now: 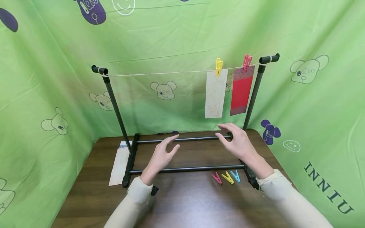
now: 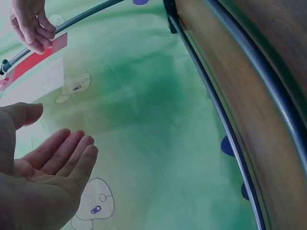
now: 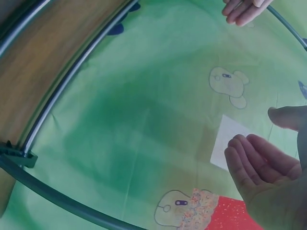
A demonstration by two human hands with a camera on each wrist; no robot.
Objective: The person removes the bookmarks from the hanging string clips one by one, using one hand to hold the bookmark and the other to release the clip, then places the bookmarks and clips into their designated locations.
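Both hands are raised over the black rack and hold nothing. My left hand [image 1: 161,155] is left of the middle, thumb apart from its fingers. Below the hanging papers is my right hand [image 1: 238,142], its fingers loosely bent. On the string [image 1: 159,73] a yellow clothespin [image 1: 218,67] holds a white paper strip [image 1: 215,95] with a faint plant print. To its right a pink clothespin [image 1: 246,63] holds a red paper strip [image 1: 241,91]. A red clothespin [image 1: 216,178], a yellow clothespin [image 1: 227,178] and a blue clothespin [image 1: 235,176] lie on the table near the right hand.
The rack's left post [image 1: 117,110] and right post [image 1: 254,95] carry the string. Two bars, the front bar [image 1: 188,168] among them, join its feet. More paper strips [image 1: 120,166] lie by the left foot on the wooden table [image 1: 85,196]. A green curtain [image 1: 182,38] surrounds it.
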